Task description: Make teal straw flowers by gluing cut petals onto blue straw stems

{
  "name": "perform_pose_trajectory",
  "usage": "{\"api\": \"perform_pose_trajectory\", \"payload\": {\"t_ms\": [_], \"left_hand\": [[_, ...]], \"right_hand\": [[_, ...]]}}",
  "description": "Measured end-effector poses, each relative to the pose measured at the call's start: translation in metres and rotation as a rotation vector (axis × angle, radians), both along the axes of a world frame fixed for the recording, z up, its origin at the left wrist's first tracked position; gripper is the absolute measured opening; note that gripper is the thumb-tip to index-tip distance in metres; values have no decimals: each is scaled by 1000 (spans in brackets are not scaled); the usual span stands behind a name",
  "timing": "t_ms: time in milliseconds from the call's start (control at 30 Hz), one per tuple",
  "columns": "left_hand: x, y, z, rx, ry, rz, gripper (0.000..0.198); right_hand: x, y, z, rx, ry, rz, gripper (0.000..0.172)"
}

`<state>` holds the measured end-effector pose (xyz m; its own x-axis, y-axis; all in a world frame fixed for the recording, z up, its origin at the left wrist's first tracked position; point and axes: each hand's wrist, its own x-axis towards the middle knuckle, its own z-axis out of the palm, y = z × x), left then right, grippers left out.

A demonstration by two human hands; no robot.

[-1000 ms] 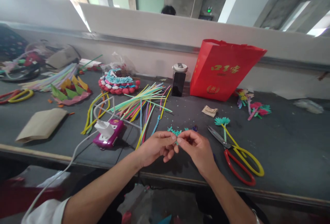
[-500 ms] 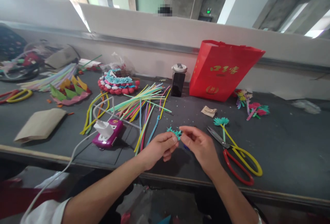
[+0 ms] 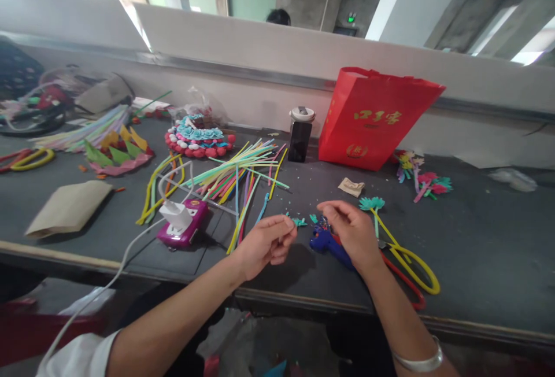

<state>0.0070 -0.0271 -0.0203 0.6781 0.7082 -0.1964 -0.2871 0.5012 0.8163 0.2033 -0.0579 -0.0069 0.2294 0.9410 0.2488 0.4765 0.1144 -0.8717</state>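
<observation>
Bench: dark worktop (image 3: 477, 238) is carrying straws (image 3: 243, 174) and red bag (image 3: 377, 117).
Left hand (image 3: 264, 244): fingertips are pinching teal flower piece (image 3: 299, 222) just above worktop.
Right hand (image 3: 351, 229): curling over blue glue gun (image 3: 323, 242), grip unclear, hiding scissors (image 3: 411, 267) blades.
Change: hands are parting; right has quit the flower.

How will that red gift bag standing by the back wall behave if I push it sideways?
The red gift bag stands tall with its mouth open on the dark table, so it would probably tip rather than slide. Its thin walls look slightly bowed, so it is likely light and floppy, buckling under a push. Its contents are hidden, so its weight is uncertain.
</observation>
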Motion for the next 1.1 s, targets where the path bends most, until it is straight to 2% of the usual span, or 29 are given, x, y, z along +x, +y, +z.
{"api": "perform_pose_trajectory", "payload": {"t_ms": [67,167,333,500,633,767,933,1100], "left_hand": [[-1,4,-1,12,-17,96,24],[-4,10,-2,27,-28,225,21],[-6,12,0,68,-37,293,20],[0,10,-1,66,-57,293,20],[4,12,-3,60,-63,328,21],[7,14,-4,51,-87,347,21],[10,12,-4,7,-110,328,18],[13,10,-6,-7,-159,305,15]], "right_hand": [[8,-2,0,6,-250,-39,26],[10,-16,-8,-106,-629,-41,21],[16,-43,-25,-209,-982,-157,29],[34,-56,-39,-291,-994,-94,16],[48,-63,-43,-271,-1028,-119,15],[52,-64,-39,-236,-1034,-146,19],[31,-38,-24,-18,-982,-252,26],[4,5,-20,-113,-1044,-158,19]]}}
